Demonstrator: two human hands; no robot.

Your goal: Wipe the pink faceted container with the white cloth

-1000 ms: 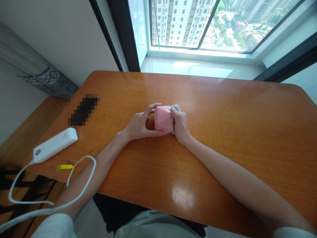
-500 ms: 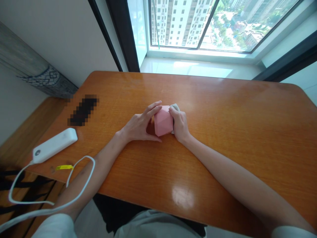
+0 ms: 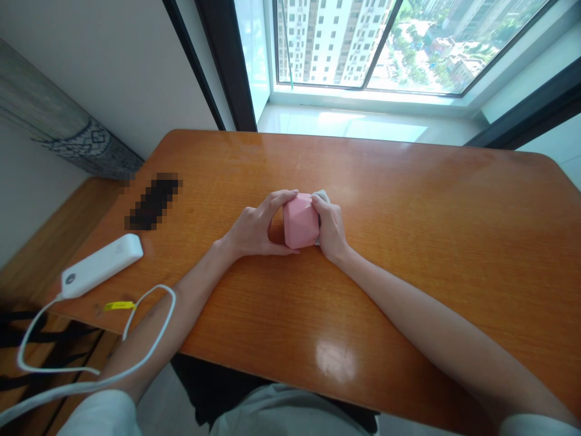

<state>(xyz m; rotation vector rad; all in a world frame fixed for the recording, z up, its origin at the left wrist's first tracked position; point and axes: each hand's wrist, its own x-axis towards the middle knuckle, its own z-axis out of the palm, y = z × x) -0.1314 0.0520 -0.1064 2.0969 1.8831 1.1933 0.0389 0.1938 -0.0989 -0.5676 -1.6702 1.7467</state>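
While the wooden table (image 3: 408,242) fills the frame, the pink faceted box (image 3: 299,221) sits on it at centre, gripped by both hands. To wipe well, I judge the left hand (image 3: 254,230) should brace firmly. The right hand (image 3: 330,229) presses a small grey cloth (image 3: 322,195) against its side.

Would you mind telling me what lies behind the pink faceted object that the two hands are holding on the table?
A bit of pale grey-white material peeks out behind the pink object, by the right hand. The rest of it is covered, so what it is cannot be told.
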